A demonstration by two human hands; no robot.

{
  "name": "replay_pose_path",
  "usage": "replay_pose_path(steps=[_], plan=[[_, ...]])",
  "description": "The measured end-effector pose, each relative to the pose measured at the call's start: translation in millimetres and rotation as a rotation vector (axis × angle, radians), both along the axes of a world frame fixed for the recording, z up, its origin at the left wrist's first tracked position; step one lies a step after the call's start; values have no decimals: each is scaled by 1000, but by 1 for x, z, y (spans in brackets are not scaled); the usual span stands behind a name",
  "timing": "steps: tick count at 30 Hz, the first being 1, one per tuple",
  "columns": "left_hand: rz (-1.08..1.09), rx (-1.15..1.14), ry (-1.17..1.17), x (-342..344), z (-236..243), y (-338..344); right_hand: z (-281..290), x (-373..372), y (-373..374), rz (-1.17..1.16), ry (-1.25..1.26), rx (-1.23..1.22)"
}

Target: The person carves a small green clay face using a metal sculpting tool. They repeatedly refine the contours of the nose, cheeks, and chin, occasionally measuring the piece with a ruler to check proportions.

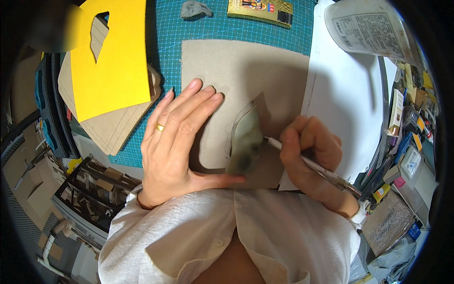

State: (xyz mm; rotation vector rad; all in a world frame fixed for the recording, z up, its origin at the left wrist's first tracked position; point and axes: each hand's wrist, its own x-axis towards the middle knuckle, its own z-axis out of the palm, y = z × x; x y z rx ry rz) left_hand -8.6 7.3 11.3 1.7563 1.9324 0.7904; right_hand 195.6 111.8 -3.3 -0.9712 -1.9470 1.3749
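A grey-brown cardboard sheet lies in front of me. On it rests a pale green, smooth, stone-like piece with dark spots near its lower end. Pencil-like outlines run along its left side. My left hand, a gold ring on one finger, lies flat with its fingers stretched over the cardboard's left part; the thumb reaches to the piece's lower end. My right hand is closed around a slim pen. Its tip is at the right edge of the piece, touching or very close.
A green gridded cutting mat lies beneath. To the left, a yellow sheet with a cut-out hole covers more cardboard. A grey lump and gold box sit behind. White paper and a plastic bottle are right.
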Motion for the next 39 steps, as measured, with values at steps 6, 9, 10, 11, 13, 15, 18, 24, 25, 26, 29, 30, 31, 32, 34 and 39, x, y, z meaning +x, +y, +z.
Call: replay_pose_path(steps=[6, 9, 10, 11, 13, 15, 18, 24, 25, 26, 29, 30, 31, 32, 34, 39], plan=[[4, 4, 6, 1, 0, 0, -2, 0, -1, 3, -5, 22], [4, 3, 7, 0, -1, 0, -1, 1, 0, 48, -23, 33], [4, 2, 7, 0, -1, 0, 0, 1, 0, 40, -20, 22], [5, 2, 10, 0, -1, 0, 0, 0, 0, 32, -17, 12], [6, 0, 16, 1, -1, 0, 0, 0, 0, 33, -14, 11], [6, 0, 15, 1, -1, 0, 0, 1, 1, 50, -16, 28], [-11, 11, 17, 0, -4, -2, 0, 2, 0, 39, -21, 15], [-18, 16, 21, 0, -5, -2, 4, 1, 0, -14, 0, -34], [-18, 16, 20, 0, -5, -2, 4, 3, 0, -2, -2, -29], [-18, 17, 19, 0, -5, -2, 4, 4, -1, 10, -5, -25], [-17, 17, 14, -1, -4, -2, 5, 4, -3, 17, -14, -31], [-15, 15, 12, -1, -4, -2, 6, 4, -4, 13, -17, -37], [-14, 13, 11, 0, -3, -2, 5, 4, -4, 15, -24, -24], [-15, 13, 9, 0, -4, -2, 5, 3, -4, 17, -30, -10], [-17, 14, 4, -1, -4, -1, 4, 3, -4, 10, -32, 5], [-15, 16, 5, 0, -3, -1, 0, 3, -5, 11, -19, 11]])
